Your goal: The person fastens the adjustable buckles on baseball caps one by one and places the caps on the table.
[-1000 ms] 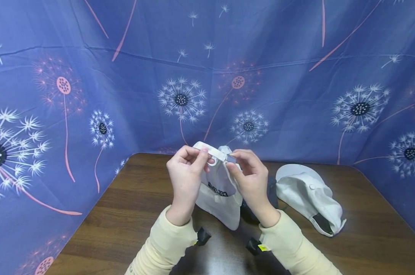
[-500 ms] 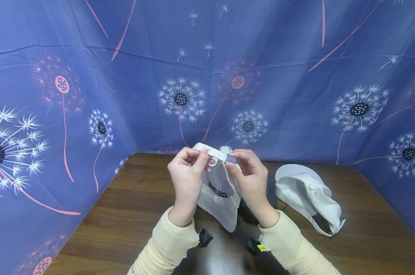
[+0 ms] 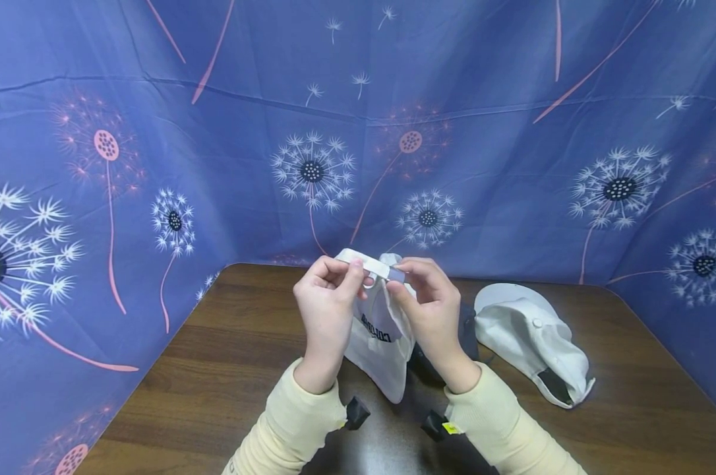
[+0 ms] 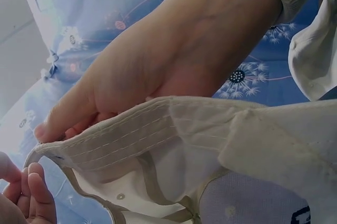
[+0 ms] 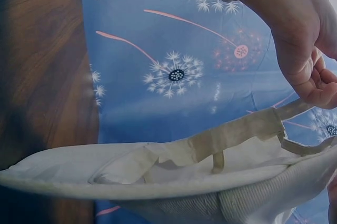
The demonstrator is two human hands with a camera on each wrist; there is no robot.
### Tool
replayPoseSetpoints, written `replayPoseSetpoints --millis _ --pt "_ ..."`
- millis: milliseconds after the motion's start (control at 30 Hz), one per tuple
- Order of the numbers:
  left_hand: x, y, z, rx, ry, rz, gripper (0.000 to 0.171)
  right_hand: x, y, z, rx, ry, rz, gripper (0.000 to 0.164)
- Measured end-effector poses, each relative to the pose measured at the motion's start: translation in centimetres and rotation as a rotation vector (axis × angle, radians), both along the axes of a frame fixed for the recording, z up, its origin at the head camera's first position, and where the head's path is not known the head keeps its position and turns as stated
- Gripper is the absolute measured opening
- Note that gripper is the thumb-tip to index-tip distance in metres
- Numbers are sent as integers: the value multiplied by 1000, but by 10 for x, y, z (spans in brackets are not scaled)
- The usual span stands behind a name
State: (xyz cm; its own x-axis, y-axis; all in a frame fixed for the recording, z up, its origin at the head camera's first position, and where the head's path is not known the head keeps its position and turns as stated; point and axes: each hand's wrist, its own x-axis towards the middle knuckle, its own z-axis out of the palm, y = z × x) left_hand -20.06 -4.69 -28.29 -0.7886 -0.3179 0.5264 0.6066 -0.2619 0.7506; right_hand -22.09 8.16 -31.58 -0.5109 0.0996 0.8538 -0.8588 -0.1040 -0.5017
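A cream baseball cap (image 3: pixel 383 363) with black lettering hangs between both hands above the table, its visor pointing down. My left hand (image 3: pixel 325 310) pinches the cap's back band (image 3: pixel 364 261) between thumb and fingers. On the other side, my right hand (image 3: pixel 434 307) pinches the narrow strap end (image 3: pixel 396 274) at the back opening. The left wrist view looks into the cap's stitched sweatband (image 4: pixel 126 134), with the right fingertips (image 4: pixel 39 195) close to the left thumb. From the right wrist side, the strap (image 5: pixel 295 109) runs up to the right fingers.
A pale cap (image 3: pixel 521 326) rests on the wooden table (image 3: pixel 227 336) at the right, its back opening toward the front. Partly hidden behind the right hand lies a dark item (image 3: pixel 468 333). Blue dandelion-print cloth (image 3: pixel 358 185) surrounds the table's back and sides.
My left hand has shifted slightly right, closer to the right hand. The held cap's visor has swung a little to the left and down. Both hands keep their pinch.
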Motion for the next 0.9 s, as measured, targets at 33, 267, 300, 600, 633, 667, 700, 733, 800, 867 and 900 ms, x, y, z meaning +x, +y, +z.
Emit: replayPoseSetpoints --millis 33,267,300,600,633,667,700,733,800,867,900 --pt "0 0 0 -2 1 -3 14 0 0 0 2 -1 0 24" --pt "1 3 0 -2 -14 -7 13 0 -1 1 10 3 7 23" --pt "1 3 -1 0 -17 -11 13 0 -1 1 11 4 8 23" --pt "2 5 -1 -11 -12 -23 17 0 -1 2 4 11 6 22" --pt "2 5 -2 -23 -18 -17 19 -1 -1 1 1 12 7 22" --pt "2 5 -1 -34 -24 -15 20 -1 -1 1 -2 14 7 22" --pt "2 5 -2 -47 -32 -13 21 -1 -1 1 -4 16 10 21" --pt "2 5 -2 -61 -40 -10 21 -1 -1 1 -4 18 11 21" --pt "2 5 -3 -85 -56 -3 21 -1 -1 1 -4 21 15 22" --pt "2 5 -4 -99 -64 -1 21 0 -1 1 -2 23 15 22" --pt "2 6 -4 -103 -66 1 21 0 -1 1 -2 24 16 22"
